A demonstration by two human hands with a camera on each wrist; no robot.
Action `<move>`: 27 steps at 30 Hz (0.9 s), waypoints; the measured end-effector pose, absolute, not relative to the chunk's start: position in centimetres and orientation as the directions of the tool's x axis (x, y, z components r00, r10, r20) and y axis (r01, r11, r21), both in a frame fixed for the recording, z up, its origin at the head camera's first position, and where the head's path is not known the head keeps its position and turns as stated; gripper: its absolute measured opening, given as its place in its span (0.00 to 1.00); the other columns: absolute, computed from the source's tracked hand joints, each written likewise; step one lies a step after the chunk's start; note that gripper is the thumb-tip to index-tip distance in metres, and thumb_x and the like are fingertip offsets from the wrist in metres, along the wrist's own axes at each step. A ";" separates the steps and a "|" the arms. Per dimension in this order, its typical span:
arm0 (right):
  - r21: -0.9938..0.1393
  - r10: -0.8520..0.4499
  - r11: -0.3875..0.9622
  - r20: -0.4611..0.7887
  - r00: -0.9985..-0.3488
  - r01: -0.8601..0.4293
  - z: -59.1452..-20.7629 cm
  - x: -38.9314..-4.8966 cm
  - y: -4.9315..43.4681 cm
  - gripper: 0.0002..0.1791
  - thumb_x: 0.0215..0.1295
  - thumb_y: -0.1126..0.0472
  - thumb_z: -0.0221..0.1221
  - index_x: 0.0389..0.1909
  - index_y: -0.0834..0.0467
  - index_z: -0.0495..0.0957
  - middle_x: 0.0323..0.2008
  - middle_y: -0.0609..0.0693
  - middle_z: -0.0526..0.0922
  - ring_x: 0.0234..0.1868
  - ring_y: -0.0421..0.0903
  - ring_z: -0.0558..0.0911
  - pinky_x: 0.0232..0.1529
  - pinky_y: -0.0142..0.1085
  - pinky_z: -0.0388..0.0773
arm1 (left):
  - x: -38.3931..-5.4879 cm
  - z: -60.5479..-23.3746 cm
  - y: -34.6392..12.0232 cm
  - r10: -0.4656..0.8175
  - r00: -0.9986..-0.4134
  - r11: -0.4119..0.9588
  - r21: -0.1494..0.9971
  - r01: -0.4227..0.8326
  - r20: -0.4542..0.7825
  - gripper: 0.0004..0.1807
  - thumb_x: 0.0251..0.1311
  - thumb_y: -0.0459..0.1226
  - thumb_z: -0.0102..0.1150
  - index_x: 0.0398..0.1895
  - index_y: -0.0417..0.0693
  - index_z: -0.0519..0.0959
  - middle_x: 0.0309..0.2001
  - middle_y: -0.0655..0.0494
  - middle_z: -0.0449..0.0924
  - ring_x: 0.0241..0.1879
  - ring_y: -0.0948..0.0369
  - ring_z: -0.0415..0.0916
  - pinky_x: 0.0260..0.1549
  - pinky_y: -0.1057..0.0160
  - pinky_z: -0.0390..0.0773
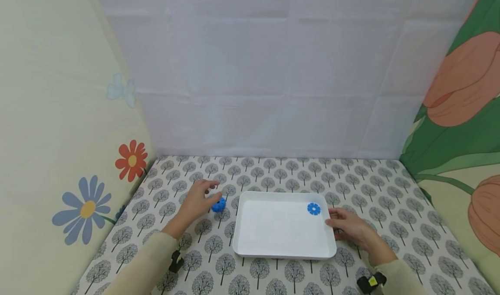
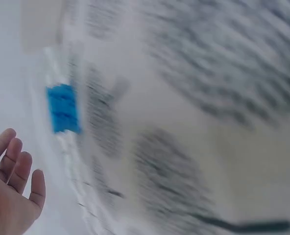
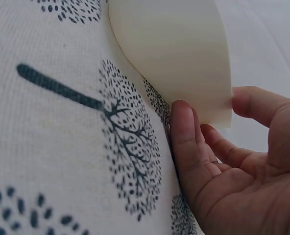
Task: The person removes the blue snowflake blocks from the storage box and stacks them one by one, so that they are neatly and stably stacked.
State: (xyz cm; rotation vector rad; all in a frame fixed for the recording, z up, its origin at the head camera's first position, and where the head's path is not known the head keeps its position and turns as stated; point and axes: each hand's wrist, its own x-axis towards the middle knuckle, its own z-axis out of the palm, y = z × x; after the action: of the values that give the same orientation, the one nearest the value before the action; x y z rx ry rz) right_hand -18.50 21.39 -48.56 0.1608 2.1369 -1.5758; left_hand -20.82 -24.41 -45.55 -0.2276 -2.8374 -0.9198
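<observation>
A blue stack of notched discs [image 1: 218, 205] stands on the cloth left of the white tray [image 1: 285, 252]. My left hand [image 1: 198, 201] hovers beside this stack with thumb and fingers spread apart, holding nothing. In the left wrist view the stack [image 2: 63, 108] shows side-on, apart from the relaxed fingers [image 2: 21, 171]. Inside the tray, near its far right corner, lies a single blue notched disc [image 1: 314, 208]. My right hand [image 1: 351, 227] pinches the tray's right rim, thumb at the upper edge and fingers against the outer wall [image 3: 179, 63].
A white cloth with dark tree prints [image 1: 258, 271] covers the table. Behind it hangs a pale plain curtain [image 1: 273, 78]. Flower-patterned panels stand at the left [image 1: 50, 134] and right [image 1: 465, 165]. Dark wrist devices sit at both sleeves.
</observation>
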 end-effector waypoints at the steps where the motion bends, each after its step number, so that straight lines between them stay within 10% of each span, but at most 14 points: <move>1: -0.870 -0.190 0.334 -0.439 -0.878 0.363 -48.5 -18.5 21.4 0.36 0.70 0.57 0.63 0.71 0.69 0.62 0.56 0.63 0.78 0.49 0.51 0.82 0.46 0.46 0.83 | -20.9 -45.2 -24.0 0.107 -0.975 0.795 0.572 0.201 0.193 0.24 0.65 0.42 0.65 0.62 0.41 0.78 0.52 0.43 0.77 0.47 0.48 0.74 0.43 0.49 0.78; 27: -0.867 -0.176 0.326 -0.447 -0.877 0.376 -48.6 -18.6 21.3 0.35 0.70 0.58 0.63 0.72 0.68 0.62 0.56 0.62 0.78 0.51 0.52 0.81 0.46 0.46 0.82 | -19.2 -42.9 -10.1 0.295 -0.952 0.771 0.570 0.284 0.075 0.30 0.63 0.50 0.67 0.64 0.47 0.77 0.63 0.43 0.74 0.64 0.45 0.71 0.59 0.42 0.74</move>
State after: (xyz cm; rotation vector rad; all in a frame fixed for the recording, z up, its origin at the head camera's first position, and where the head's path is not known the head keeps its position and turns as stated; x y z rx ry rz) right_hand -18.57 21.31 -48.56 0.1757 2.1308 -1.5795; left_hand -19.20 -10.08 -42.87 -0.4865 -2.9741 -0.9533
